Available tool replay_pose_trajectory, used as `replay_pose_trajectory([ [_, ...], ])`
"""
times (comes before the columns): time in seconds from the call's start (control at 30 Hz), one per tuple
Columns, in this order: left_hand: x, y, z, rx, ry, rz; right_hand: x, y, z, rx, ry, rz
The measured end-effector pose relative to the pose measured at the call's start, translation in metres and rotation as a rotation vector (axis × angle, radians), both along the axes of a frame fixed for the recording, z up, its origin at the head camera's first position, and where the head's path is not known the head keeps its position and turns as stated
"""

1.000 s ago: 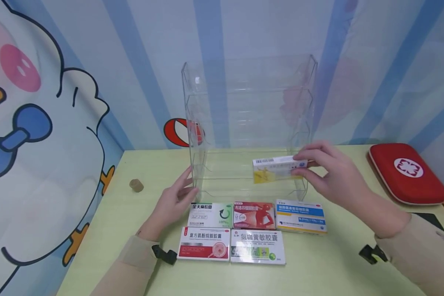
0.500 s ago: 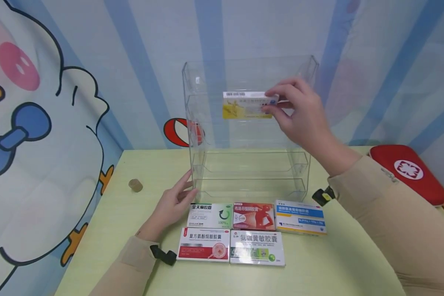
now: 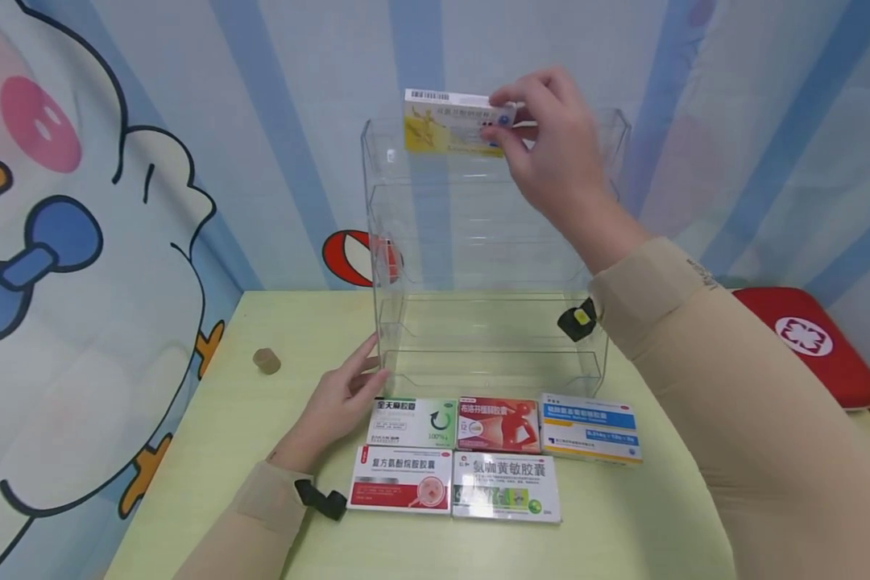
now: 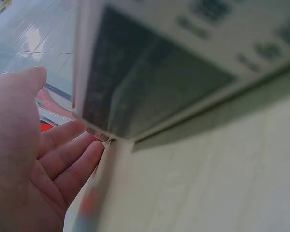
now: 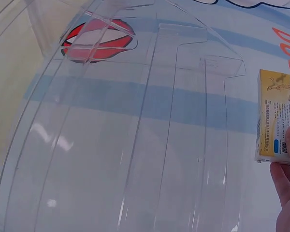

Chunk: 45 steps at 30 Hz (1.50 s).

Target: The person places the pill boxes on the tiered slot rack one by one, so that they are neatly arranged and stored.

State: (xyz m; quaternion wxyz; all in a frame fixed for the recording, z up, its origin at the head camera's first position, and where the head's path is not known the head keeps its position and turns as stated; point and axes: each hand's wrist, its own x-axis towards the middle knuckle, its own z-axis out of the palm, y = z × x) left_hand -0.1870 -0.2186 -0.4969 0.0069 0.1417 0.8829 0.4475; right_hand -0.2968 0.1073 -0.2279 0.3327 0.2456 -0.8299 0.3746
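A yellow and white medicine box (image 3: 445, 125) is pinched at its right end between the thumb and fingers of my right hand (image 3: 551, 137). It is up at the top tier of a clear tiered rack (image 3: 493, 352). In the right wrist view the medicine box (image 5: 275, 116) shows at the right edge, beside the rack's upper tiers. My left hand (image 3: 337, 407) touches the rack's lower left side, fingers extended. The left wrist view has the hand (image 4: 53, 164) with thumb and fingers spread, and the blurred end of a carton fills the foreground.
Before the rack lie a green and white box (image 3: 412, 423), a red box (image 3: 498, 424), a blue and white box (image 3: 590, 427), a red and white box (image 3: 400, 479) and a white box (image 3: 506, 487). A cork-like piece (image 3: 266, 361) is left, a red case (image 3: 805, 338) right.
My right hand has lifted the yellow and white medicine box from the rack's lower tiers up and leftward to its top. My left hand stays at the rack's side.
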Motion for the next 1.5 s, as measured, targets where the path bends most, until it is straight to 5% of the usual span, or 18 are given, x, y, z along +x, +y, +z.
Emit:
replay_pose_trajectory([
  [0.5,0.000,0.001,-0.001,-0.006,0.026,-0.017,-0.021,-0.025,0.007,0.092,-0.133,-0.118],
  [1.5,0.000,0.001,-0.005,0.023,0.034,-0.020,-0.023,-0.048,-0.009,0.110,-0.234,-0.097],
])
